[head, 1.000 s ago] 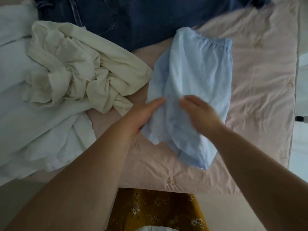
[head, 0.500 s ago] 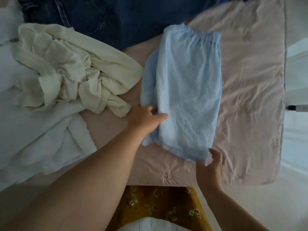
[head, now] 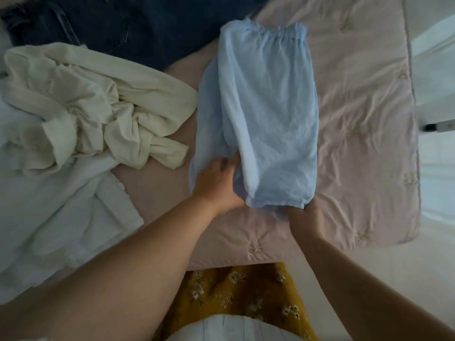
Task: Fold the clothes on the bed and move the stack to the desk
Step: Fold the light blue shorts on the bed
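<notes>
Nearest: right hand point(head: 304, 219) at near hem of light-blue shorts point(head: 268, 114), fingers hidden under fabric; hold cannot be told. Left hand point(head: 216, 183) tucked into left fold, fingers hidden. Shorts lie folded lengthwise on pink quilt point(head: 357, 124). Beyond: cream garment point(head: 93, 104), jeans point(head: 138, 25).

Pink quilted bed point(head: 357, 119) under light-blue garment point(head: 268, 114), crumpled cream garment point(head: 98, 104), white cloth point(head: 61, 205), dark jeans point(head: 138, 25).

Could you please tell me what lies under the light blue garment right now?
The light blue garment rests on the pink quilt. Both hands' fingers, left hand and right hand, reach beneath its near hem, hidden by fabric.
</notes>
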